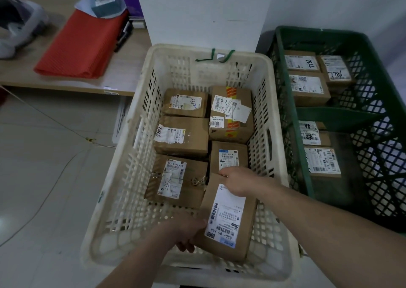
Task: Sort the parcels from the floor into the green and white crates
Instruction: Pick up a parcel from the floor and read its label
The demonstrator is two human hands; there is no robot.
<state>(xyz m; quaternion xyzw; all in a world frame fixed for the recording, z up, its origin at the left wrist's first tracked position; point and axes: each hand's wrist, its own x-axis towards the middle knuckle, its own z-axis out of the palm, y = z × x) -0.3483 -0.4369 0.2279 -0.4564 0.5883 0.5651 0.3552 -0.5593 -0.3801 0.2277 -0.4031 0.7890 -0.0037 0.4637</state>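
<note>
Holding five brown cardboard parcels laid flat in two rows, the white crate is the largest item, slotted plastic, standing on the floor in the centre. Just beside it on the right stands the green crate, lattice-walled, with a cross divider: three labelled parcels in the far compartment, two in the near one. The red folded sheet lies on a low wooden shelf to the left. The orange-taped parcel sits far right in the white crate, several white labels overlapping on its top. The held parcel is tilted over the white crate's near right corner; its label reads "530~ D5 A68". I cannot tell whether it touches the crate floor. Parcel "507 N705 A68" lies near left; parcel "530- D5 A37" lies mid right, just beyond the held one. Handwritten "786" shows on the two farthest parcels in the green crate. The right hand grips the held parcel's far end, fingers together and curled over the edge. The left hand grips its near left corner, fingers curled beneath.
</note>
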